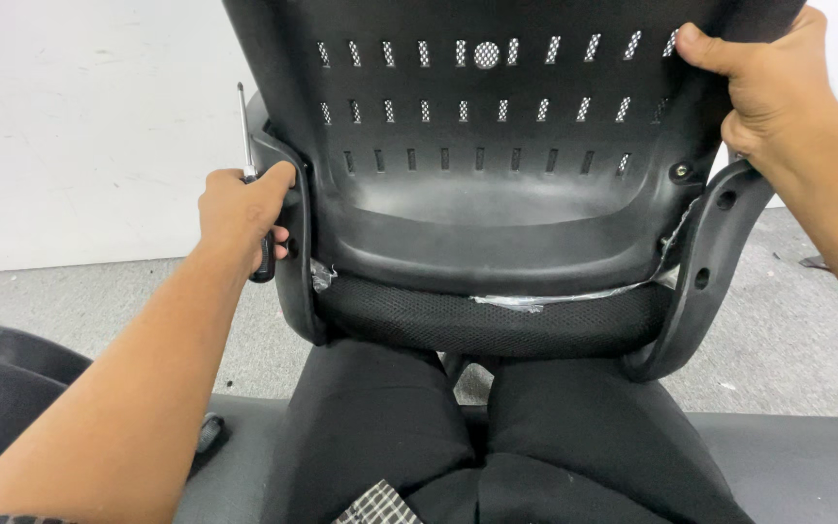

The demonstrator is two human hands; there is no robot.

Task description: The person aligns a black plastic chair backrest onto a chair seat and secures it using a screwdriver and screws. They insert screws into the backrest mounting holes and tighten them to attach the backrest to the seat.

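Nearest, dark-trousered knees (458, 427), cut off at the bottom edge. Just beyond, a mesh seat cushion (487, 320), partly hidden under the black chair back (477, 175), top cropped out. Torn silver tape (511, 303) along the seam. Left hand (244, 209) closed on a screwdriver (244, 136), handle mostly hidden, pressed against the left armrest (293, 243). Right hand (768, 82) clamped on the back's upper right edge. Behind, grey carpet (128, 291).

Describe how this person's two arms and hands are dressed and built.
Both forearms are bare, with no gloves, rings or watch in view. The left hand and right hand show bare fingers. A dark patterned sleeve edge shows at the picture's bottom left corner; the right arm runs off frame uncovered.
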